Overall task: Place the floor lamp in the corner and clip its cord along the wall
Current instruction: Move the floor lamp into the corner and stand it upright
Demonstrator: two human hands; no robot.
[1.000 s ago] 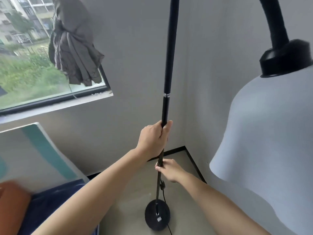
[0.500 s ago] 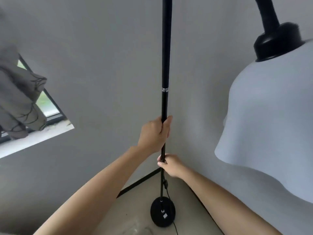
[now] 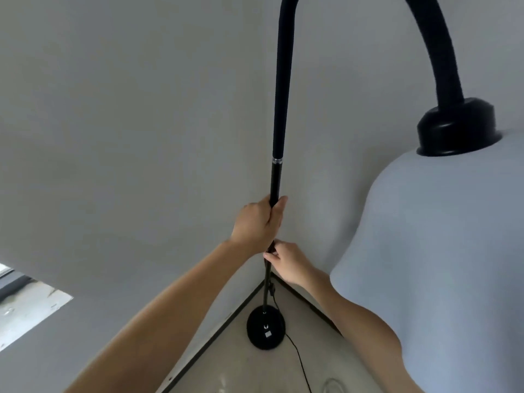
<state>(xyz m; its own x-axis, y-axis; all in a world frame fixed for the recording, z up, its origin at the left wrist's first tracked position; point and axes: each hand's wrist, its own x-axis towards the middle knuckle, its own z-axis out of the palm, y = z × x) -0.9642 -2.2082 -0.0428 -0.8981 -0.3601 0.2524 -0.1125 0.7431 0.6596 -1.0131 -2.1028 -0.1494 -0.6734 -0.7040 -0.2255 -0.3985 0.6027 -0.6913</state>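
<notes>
The floor lamp's black pole (image 3: 279, 114) stands upright in front of the corner of two grey walls. Its round black base (image 3: 265, 330) rests on the pale floor close to the corner. The pole arches over to a black socket cap (image 3: 456, 126) and a large white shade (image 3: 442, 265) at the right. My left hand (image 3: 259, 221) is wrapped around the pole at mid height. Just below it my right hand (image 3: 286, 262) grips the pole too. A thin black cord (image 3: 297, 361) runs from the base across the floor toward the bottom edge.
Dark skirting (image 3: 215, 333) lines both walls and meets at the corner behind the base. A window sill (image 3: 28, 310) shows at the lower left edge. The shade hides much of the right wall.
The lamp has moved toward the corner, and its base now sits close to the skirting. My view has turned right, so the window and curtain have slid out at the left. Both hands keep their grip.
</notes>
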